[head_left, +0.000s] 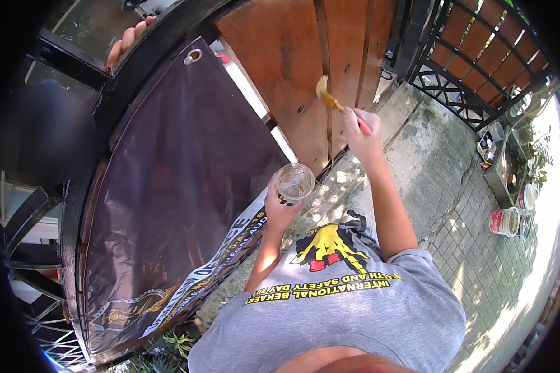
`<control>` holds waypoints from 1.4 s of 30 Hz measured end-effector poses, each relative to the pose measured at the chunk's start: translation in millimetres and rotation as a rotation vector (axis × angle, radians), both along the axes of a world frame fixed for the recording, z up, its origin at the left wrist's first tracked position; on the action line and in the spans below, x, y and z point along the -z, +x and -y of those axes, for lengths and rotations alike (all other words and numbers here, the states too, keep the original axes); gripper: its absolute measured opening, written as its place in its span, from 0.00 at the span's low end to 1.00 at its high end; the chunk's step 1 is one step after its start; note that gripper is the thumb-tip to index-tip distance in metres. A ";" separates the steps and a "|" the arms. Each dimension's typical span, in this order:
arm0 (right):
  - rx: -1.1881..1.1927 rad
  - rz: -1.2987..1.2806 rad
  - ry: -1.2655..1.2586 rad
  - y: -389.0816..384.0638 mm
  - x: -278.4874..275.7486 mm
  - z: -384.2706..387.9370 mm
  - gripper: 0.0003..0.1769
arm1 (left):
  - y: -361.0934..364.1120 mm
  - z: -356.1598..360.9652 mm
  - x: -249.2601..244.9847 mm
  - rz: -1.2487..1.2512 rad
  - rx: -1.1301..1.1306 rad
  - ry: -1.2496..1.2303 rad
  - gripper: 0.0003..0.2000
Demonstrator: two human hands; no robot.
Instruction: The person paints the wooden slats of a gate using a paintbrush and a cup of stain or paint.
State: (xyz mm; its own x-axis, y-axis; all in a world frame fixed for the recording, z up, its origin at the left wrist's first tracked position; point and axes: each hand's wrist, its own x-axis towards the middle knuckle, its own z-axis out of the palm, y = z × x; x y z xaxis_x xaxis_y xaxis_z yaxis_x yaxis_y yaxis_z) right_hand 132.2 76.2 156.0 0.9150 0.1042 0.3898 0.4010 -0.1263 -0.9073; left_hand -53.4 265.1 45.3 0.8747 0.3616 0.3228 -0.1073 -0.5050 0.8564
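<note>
My left hand [281, 208] is wrapped round a clear glass jar [296, 180], held upright in front of my shirt. A little clear liquid shows low in the jar. My right hand [363, 137] grips a paintbrush [332, 102] by its red handle, with the pale bristles pointing up and left. Behind the bristles stand the brown wooden boards [280, 68] of a gate, glossy and marked with dark patches. The bristles overlap the boards in this view.
A dark printed banner [180, 161] hangs on the black metal frame [130, 93] at left. Another person's fingers [129, 42] rest over that frame. At right, white buckets [503, 222] and a trough [501, 177] stand on paving near another gate [485, 50].
</note>
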 end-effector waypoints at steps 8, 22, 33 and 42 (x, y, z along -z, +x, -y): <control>-0.346 -0.115 0.526 -31.3 -51.4 14.7 0.25 | -3.5 2.4 -9.4 -0.040 -0.029 0.047 0.46; -0.414 -0.205 0.661 -27.1 19.6 5.5 0.23 | -7.6 4.4 -1.3 -0.021 0.014 -0.027 0.44; -0.477 -0.310 0.451 -66.8 23.8 -12.1 0.24 | -2.2 2.1 -5.4 -0.031 -0.032 -0.046 0.44; -0.339 -0.410 0.500 -56.3 37.3 -16.0 0.23 | -2.6 -7.9 -3.0 0.005 -0.024 -0.056 0.43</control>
State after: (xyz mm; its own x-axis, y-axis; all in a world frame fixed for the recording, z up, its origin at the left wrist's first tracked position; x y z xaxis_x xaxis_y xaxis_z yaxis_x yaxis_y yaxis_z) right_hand 76.0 92.1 118.7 0.9468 0.3066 0.0977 -0.0400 0.4135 -0.9096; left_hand -56.0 273.0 48.3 0.8641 0.3995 0.3060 -0.1004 -0.4590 0.8827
